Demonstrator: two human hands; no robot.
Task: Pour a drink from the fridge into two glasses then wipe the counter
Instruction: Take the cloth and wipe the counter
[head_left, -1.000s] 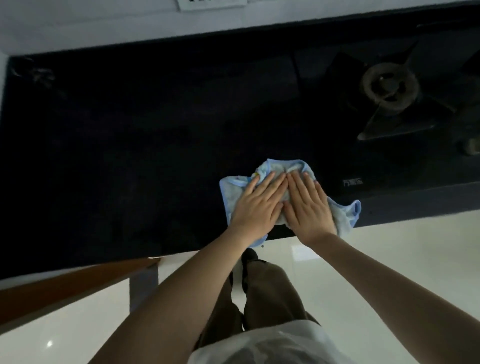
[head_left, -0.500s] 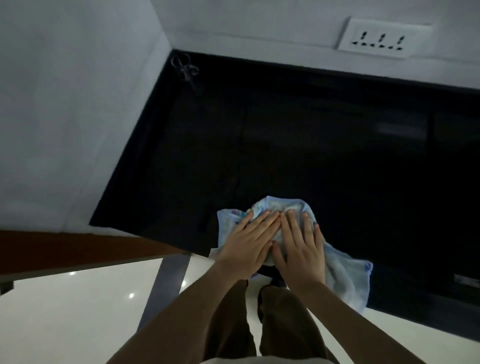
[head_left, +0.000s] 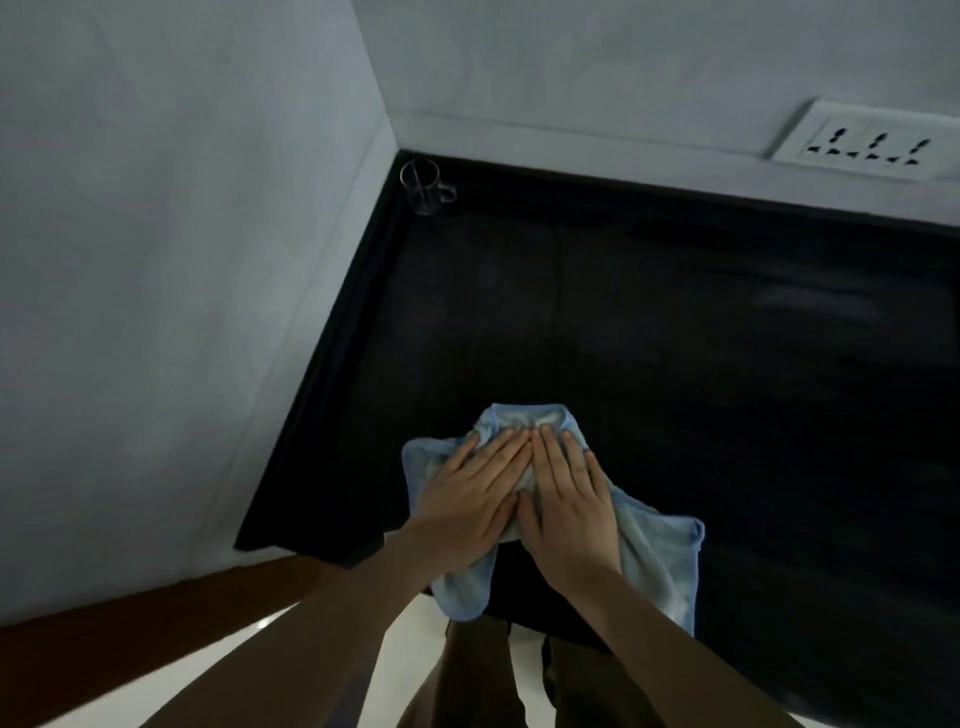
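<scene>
A light blue cloth (head_left: 655, 556) lies on the black counter (head_left: 701, 338) near its front edge. My left hand (head_left: 467, 501) and my right hand (head_left: 566, 504) press flat on the cloth side by side, fingers pointing away from me. Parts of the cloth hang over the counter's front edge. A clear glass mug (head_left: 423, 187) stands in the far left corner of the counter, against the wall. No drink or second glass is in view.
A white wall (head_left: 182, 260) bounds the counter on the left and at the back. A white socket strip (head_left: 872, 145) sits on the back wall at the right. Below the counter are a brown wooden edge (head_left: 130, 623) and white floor.
Both hands have slid the cloth leftward along the counter, from beside the stove burner to near the left wall. The view turned left, and the glass mug in the corner came into sight.
</scene>
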